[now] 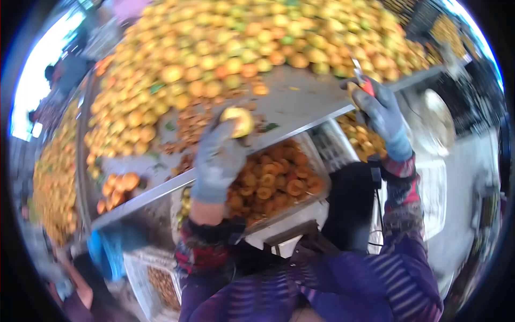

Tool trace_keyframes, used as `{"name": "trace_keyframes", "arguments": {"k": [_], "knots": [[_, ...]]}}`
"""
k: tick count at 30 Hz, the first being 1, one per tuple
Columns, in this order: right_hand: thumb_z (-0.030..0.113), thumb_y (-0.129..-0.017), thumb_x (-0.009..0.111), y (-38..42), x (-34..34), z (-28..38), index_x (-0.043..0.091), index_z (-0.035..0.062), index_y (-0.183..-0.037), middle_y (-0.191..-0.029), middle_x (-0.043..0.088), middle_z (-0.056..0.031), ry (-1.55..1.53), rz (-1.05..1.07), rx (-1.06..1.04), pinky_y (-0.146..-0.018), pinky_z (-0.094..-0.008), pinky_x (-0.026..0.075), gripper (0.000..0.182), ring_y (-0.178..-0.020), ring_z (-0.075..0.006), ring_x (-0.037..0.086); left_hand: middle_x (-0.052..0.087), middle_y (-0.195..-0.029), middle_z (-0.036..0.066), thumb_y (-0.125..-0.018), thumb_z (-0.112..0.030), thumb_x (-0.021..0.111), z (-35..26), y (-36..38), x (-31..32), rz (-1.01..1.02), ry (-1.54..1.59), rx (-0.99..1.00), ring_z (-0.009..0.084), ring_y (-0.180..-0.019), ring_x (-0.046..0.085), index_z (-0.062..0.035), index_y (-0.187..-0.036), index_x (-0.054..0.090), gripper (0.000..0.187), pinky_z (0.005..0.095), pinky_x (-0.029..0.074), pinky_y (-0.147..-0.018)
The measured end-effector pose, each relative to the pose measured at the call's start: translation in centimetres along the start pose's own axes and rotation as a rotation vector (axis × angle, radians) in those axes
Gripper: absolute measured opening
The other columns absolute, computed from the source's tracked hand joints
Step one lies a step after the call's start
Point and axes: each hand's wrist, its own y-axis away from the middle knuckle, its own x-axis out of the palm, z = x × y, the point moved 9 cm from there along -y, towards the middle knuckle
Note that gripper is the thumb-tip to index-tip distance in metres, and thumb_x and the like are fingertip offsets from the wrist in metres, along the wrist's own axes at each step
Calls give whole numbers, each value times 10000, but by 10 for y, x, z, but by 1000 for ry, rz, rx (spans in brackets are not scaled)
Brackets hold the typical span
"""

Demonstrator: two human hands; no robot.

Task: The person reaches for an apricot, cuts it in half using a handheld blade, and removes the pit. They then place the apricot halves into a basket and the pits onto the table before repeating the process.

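Observation:
My left hand [219, 158], in a grey work glove, is closed around a cut yellow apricot-like fruit [237, 122], its pale cut face partly showing. It is above the near edge of the metal table [308, 99]. My right hand [382, 110], gloved too, grips a small knife with a red handle [367, 86], its blade pointing up and away. A yellowish-brown piece [352, 88] shows by the right fingers; blur hides what it is. Below and between the hands, a crate [316, 155] holds orange fruit halves [268, 180].
Whole fruit [214, 40] is heaped across the table's far side. Brown pits [196, 121] lie scattered near my left hand. A blue bucket [107, 252] and a white crate of pits [134, 271] stand lower left. Another person's arm [78, 282] is at lower left.

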Motion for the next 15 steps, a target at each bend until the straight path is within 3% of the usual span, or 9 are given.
{"name": "trace_keyframes", "arguments": {"k": [2,3,4,5,6,8,9,11,15], "knots": [[206,-892,598,11,-57,-47,616,13,-1070,-634,510,35,81,-161,-65,-470,-221,376,263,-502,-54,461,596,-1142,125,-899,-78,502,3,7,-4,-151,-84,14,212,-982,602,-7,-1304,451,414,315,512,-790],[265,-882,629,23,-80,-60,614,3,-1063,-612,512,24,173,-265,4,-475,-242,401,319,-513,-63,483,585,-1175,131,-922,-64,466,11,5,2,336,202,-164,191,-1016,587,3,-1323,424,409,277,522,-738],[295,-868,654,36,-109,-85,623,4,-1048,-593,502,23,174,-374,-17,-475,-242,400,343,-518,-59,483,591,-1165,128,-941,-57,438,17,6,20,175,317,-300,158,-977,603,9,-1316,425,381,250,521,-713],[307,-856,660,54,-145,-127,626,-6,-984,-595,535,-16,293,-484,99,-492,-274,419,340,-507,-100,497,599,-1145,127,-950,-80,435,3,4,-4,104,-51,-84,126,-826,611,11,-1316,420,378,201,501,-635],[307,-856,660,77,-165,-156,626,-6,-984,-595,535,-16,297,-528,120,-492,-274,419,340,-507,-100,497,599,-1145,127,-950,-80,435,16,4,10,132,-46,-123,126,-826,611,11,-1316,420,378,201,501,-635],[385,-827,666,115,-199,-205,622,-5,-926,-633,601,-81,598,-579,322,-528,-318,453,405,-528,-169,565,623,-997,87,-957,-106,448,8,9,-9,-407,-230,36,70,-613,542,14,-1263,472,329,127,412,-477],[425,-810,663,135,-204,-226,620,9,-928,-667,623,-109,594,-581,463,-555,-336,467,434,-562,-199,597,623,-997,87,-957,-106,448,8,7,-15,-385,-233,20,70,-613,542,14,-1263,472,329,127,412,-477],[514,-778,652,172,-202,-257,619,78,-1007,-775,666,-129,720,-596,650,-654,-384,494,494,-701,-243,663,642,-1020,110,-929,-157,510,12,-4,-18,20,-167,-145,183,-800,592,-9,-1280,473,383,316,459,-746],[541,-740,663,195,-160,-267,530,167,-1248,-1074,653,-113,762,-457,808,-813,-393,483,645,-993,-294,627,615,-1048,117,-902,-156,538,23,-9,-28,117,-96,-234,176,-772,503,3,-1308,435,448,315,403,-753]]}}
